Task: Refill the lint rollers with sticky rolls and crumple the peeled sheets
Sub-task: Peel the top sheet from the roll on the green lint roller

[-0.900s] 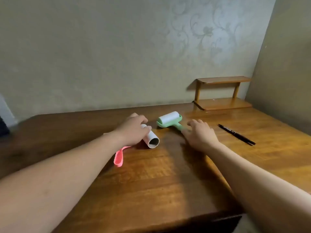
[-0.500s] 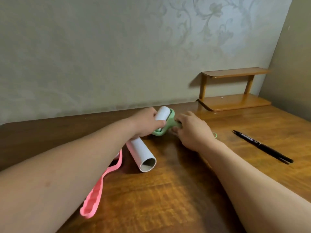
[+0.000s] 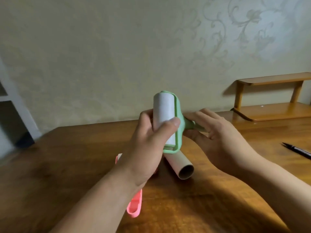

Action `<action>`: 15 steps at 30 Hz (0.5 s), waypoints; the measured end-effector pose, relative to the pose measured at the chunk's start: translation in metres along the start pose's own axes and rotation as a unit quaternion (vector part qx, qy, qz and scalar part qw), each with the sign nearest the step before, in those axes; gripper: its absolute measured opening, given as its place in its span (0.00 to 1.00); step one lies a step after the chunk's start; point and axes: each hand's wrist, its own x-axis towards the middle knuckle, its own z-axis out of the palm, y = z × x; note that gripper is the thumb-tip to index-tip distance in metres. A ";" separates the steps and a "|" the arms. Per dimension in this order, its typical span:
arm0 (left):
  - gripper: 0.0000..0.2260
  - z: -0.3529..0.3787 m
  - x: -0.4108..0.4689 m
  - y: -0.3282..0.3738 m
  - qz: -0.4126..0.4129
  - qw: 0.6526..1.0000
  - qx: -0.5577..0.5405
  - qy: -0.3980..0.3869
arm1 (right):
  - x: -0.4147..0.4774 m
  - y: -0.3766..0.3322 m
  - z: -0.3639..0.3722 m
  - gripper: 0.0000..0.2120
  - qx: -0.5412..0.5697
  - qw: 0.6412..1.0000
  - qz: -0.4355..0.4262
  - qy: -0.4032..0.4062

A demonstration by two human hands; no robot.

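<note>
A green lint roller (image 3: 178,132) is held upright above the wooden table (image 3: 67,165), with a white sticky roll (image 3: 164,108) in its frame. My left hand (image 3: 151,140) wraps around the white roll. My right hand (image 3: 217,137) grips the roller's green handle. Below them a bare cardboard tube (image 3: 180,165) lies on the table. A pink lint roller (image 3: 134,206) lies under my left forearm, mostly hidden.
A black pen (image 3: 297,149) lies at the right edge of the table. A small two-tier wooden shelf (image 3: 271,98) stands at the back right against the patterned wall.
Both hands have lifted the green lint roller off the table and turned it upright. The cardboard tube stays on the table.
</note>
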 end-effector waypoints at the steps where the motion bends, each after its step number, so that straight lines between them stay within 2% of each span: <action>1: 0.22 0.001 0.000 0.000 -0.002 1.000 -0.018 0.006 | 0.000 0.000 0.000 0.17 0.002 1.000 -0.001 0.004; 4: 0.20 0.003 0.003 -0.004 0.003 1.000 -0.011 0.021 | -0.001 0.002 0.003 0.19 -0.038 0.999 -0.010 0.027; 8: 0.21 0.004 0.004 -0.010 0.003 0.998 0.045 0.048 | -0.006 -0.007 0.005 0.20 -0.100 0.990 0.002 0.099; 10: 0.26 0.006 0.005 -0.013 -0.001 0.997 0.056 0.058 | -0.006 -0.013 0.006 0.12 -0.062 0.993 0.009 0.099; 12: 0.32 0.008 0.006 -0.016 -0.004 0.997 0.051 0.065 | -0.006 -0.018 0.007 0.05 0.005 0.998 0.037 0.059; 15: 0.35 0.010 0.008 -0.021 0.003 0.996 0.044 0.071 | -0.008 -0.021 0.012 0.03 0.078 0.994 0.076 0.024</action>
